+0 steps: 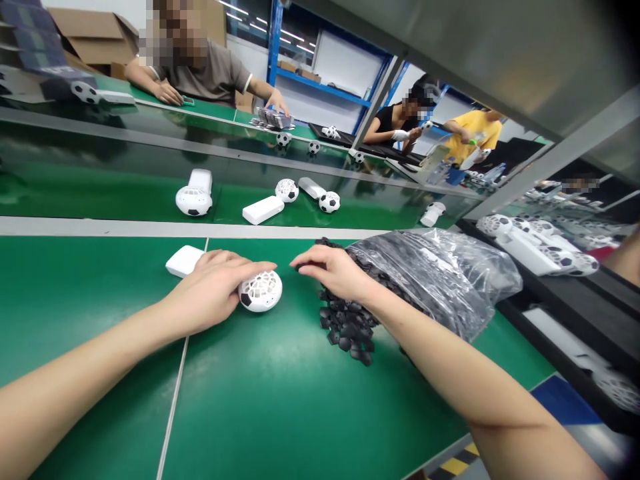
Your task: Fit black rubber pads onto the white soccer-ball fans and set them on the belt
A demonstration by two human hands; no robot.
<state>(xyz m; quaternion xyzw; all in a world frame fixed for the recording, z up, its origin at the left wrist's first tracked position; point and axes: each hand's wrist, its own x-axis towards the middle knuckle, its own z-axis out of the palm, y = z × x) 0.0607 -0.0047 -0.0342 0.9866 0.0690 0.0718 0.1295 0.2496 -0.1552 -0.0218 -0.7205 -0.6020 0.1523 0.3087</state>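
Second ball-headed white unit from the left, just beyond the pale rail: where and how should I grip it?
I'd pinch the white handle across its long sides, from above and the near side. It is blocky, lies flat and angles toward you; the ball head beyond is round with open lattice, likely a poorer hold.

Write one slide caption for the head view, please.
Left hand holds a white ball-headed device; right hand pinches a small black piece.

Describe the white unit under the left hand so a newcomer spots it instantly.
Start at the green table, this side of the pale strip. The left hand covers the middle of a white unit with a round openwork head. Similar units beyond the strip lie untouched.
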